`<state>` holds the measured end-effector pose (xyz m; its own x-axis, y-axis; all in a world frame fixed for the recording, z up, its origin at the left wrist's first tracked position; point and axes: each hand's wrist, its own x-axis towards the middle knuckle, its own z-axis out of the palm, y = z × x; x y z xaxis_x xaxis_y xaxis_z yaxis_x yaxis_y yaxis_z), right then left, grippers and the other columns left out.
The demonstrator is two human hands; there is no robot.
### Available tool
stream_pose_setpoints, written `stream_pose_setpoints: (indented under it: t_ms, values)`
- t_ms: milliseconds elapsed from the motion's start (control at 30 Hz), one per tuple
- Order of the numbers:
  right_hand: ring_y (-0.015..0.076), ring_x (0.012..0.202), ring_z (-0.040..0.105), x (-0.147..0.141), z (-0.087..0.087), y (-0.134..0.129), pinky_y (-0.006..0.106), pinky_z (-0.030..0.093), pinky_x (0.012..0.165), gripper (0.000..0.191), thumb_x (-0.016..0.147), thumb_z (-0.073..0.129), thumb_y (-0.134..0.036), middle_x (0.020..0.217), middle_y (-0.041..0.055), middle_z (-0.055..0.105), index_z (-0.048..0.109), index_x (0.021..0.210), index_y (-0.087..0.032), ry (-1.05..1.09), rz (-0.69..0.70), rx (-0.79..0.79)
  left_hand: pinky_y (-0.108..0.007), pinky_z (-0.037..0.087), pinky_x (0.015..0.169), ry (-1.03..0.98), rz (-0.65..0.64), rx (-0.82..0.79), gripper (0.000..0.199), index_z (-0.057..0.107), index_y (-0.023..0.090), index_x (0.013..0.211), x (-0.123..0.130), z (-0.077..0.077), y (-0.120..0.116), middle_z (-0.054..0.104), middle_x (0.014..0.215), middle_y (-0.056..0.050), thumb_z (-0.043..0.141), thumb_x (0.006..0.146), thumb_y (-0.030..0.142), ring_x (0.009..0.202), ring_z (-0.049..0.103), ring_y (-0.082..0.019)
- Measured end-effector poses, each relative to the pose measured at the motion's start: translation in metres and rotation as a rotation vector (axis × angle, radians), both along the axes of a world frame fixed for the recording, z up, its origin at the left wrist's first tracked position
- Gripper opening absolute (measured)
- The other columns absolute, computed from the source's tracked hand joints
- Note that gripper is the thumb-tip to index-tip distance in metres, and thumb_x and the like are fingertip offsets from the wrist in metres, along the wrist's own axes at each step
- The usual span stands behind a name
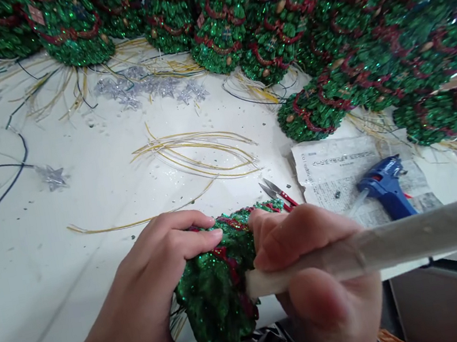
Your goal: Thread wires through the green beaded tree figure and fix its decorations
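Left hand (140,296): wrapped around green glittered tree with red garland (216,307).
Right hand (309,233): gripping long whitish cylindrical rod (419,235); tip at tree's side, contact unclear.
Tree: tilted between hands, at near edge of white table (31,274).
Done (judged): garland on; similar decorated trees (72,33) grouped behind.
Left (judged): thin yellow wires (205,134), clear plastic stars (167,86) lying loose; remainder unreadable.

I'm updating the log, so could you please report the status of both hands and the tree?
Left hand gripping glittery green tree. Right hand holding pale stick, tip at tree. Red-handled snips lie just beyond.
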<state>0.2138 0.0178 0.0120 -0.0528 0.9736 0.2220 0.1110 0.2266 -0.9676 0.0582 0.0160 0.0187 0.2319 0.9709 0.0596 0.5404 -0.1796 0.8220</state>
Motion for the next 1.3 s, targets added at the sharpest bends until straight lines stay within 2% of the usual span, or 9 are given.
stream_pose_setpoints:
  t_ms: [133,267,400,633,800,933,1100,1200,1300]
  values:
    - [0.0112,0.047,0.048,0.000,0.001,0.004,0.029,0.042,0.048,0.025,0.091,0.064,-0.051,0.052,-0.0060,0.040,0.068,0.078,-0.030,0.065,-0.015,-0.011,-0.045,0.060,0.087,-0.015,-0.062,0.074,0.058,0.048,0.038,0.119,-0.006,-0.009,0.001,0.058,0.124,-0.002,0.064,0.063,0.047,0.113,0.059,-0.029]
    - [0.0081,0.042,0.039,-0.004,0.004,0.007,0.027,0.037,0.044,0.042,0.091,0.064,-0.054,0.049,-0.0079,0.039,0.052,0.063,-0.024,0.156,-0.090,-0.042,-0.045,0.062,0.087,-0.012,-0.174,0.138,0.063,0.047,0.036,0.125,-0.015,-0.018,0.005,0.058,0.125,-0.004,0.069,0.067,0.049,0.113,0.060,-0.030]
    - [0.0091,0.044,0.042,-0.005,0.003,0.004,0.028,0.036,0.045,0.039,0.089,0.066,-0.055,0.051,-0.0074,0.042,0.057,0.066,-0.024,0.139,-0.086,-0.073,-0.037,0.061,0.091,-0.011,-0.212,0.158,0.064,0.046,0.034,0.124,-0.018,-0.017,0.007,0.056,0.124,-0.003,0.071,0.068,0.051,0.115,0.058,-0.026]
    - [0.0090,0.044,0.039,0.000,0.001,0.004,0.026,0.036,0.045,0.042,0.090,0.058,-0.061,0.051,-0.0076,0.041,0.055,0.068,-0.025,0.166,-0.029,-0.074,-0.033,0.060,0.092,-0.022,-0.191,0.165,0.058,0.046,0.032,0.123,-0.015,-0.015,0.005,0.056,0.125,-0.002,0.067,0.071,0.048,0.115,0.058,-0.023]
    - [0.0082,0.043,0.038,-0.002,0.001,0.005,0.025,0.035,0.044,0.042,0.091,0.059,-0.057,0.050,-0.0077,0.043,0.052,0.067,-0.023,0.183,-0.118,-0.088,-0.037,0.062,0.088,-0.013,-0.181,0.192,0.061,0.046,0.032,0.125,-0.016,-0.018,0.006,0.056,0.125,-0.005,0.067,0.070,0.048,0.113,0.059,-0.026]
    - [0.0080,0.043,0.041,-0.003,0.001,0.005,0.026,0.038,0.045,0.044,0.090,0.060,-0.059,0.050,-0.0076,0.042,0.054,0.065,-0.023,0.149,-0.075,-0.052,-0.039,0.062,0.088,-0.017,-0.204,0.176,0.061,0.046,0.033,0.124,-0.016,-0.017,0.008,0.057,0.123,-0.004,0.067,0.069,0.049,0.113,0.060,-0.027]
    - [0.0087,0.042,0.038,-0.003,0.000,0.005,0.027,0.038,0.044,0.042,0.091,0.059,-0.057,0.050,-0.0077,0.041,0.053,0.066,-0.024,0.192,-0.175,-0.083,-0.039,0.062,0.089,-0.016,-0.192,0.185,0.059,0.046,0.031,0.125,-0.015,-0.017,0.007,0.056,0.124,-0.005,0.066,0.071,0.047,0.112,0.060,-0.026]
    - [0.0089,0.043,0.041,-0.003,0.000,0.004,0.027,0.039,0.045,0.042,0.091,0.060,-0.058,0.050,-0.0074,0.043,0.055,0.066,-0.024,0.154,-0.093,-0.059,-0.040,0.062,0.089,-0.033,-0.190,0.183,0.060,0.046,0.032,0.125,-0.015,-0.018,0.006,0.057,0.124,-0.005,0.066,0.071,0.049,0.112,0.059,-0.027]
    - [0.0084,0.045,0.041,-0.003,0.000,0.003,0.026,0.039,0.045,0.042,0.090,0.063,-0.055,0.050,-0.0076,0.043,0.052,0.065,-0.023,0.161,-0.133,-0.074,-0.039,0.062,0.091,-0.032,-0.184,0.187,0.060,0.046,0.032,0.125,-0.014,-0.019,0.006,0.057,0.124,-0.004,0.066,0.072,0.051,0.113,0.059,-0.027]
